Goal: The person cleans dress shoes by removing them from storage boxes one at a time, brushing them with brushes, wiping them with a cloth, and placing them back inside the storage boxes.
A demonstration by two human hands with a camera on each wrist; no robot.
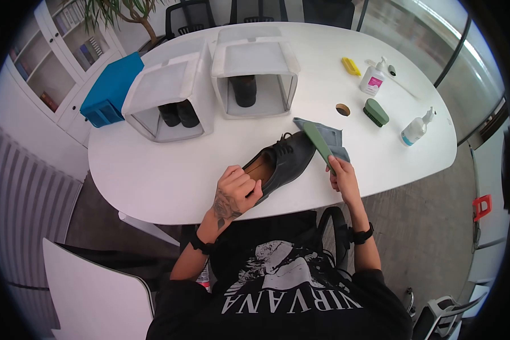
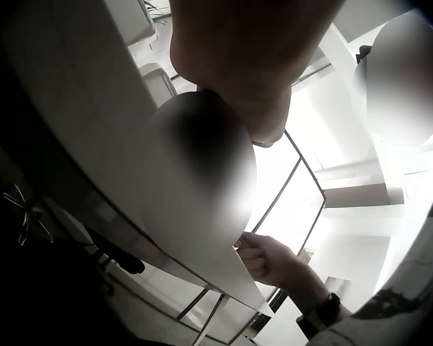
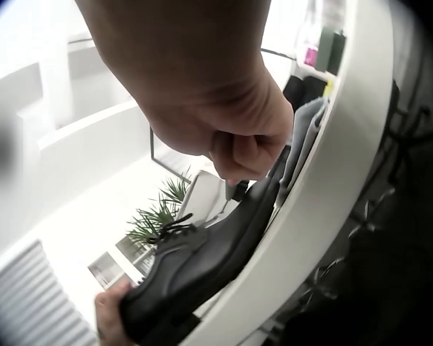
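Observation:
A black lace-up shoe (image 1: pixel 286 164) with a brown insole is tilted near the table's front edge, its toe to the right. My left hand (image 1: pixel 236 187) grips its heel, fingers curled at the opening; the right wrist view shows this hand (image 3: pixel 112 313) at the heel of the shoe (image 3: pixel 195 267). In my right hand (image 1: pixel 344 178) is the end of a long green brush (image 1: pixel 318 144), whose far end lies at the shoe's toe. A grey-blue cloth (image 1: pixel 333 136) lies beneath and beside the brush. The left wrist view shows my right hand (image 2: pixel 270 263) curled, with blur hiding what it holds.
Two white boxes (image 1: pixel 164 85) (image 1: pixel 255 62) with dark shoes inside stand at the back left, beside a blue box (image 1: pixel 113 90). To the right are a green brush (image 1: pixel 375 111), two pump bottles (image 1: pixel 373 78) (image 1: pixel 416 129), a yellow item (image 1: pixel 350 66) and a round table hole (image 1: pixel 343 109).

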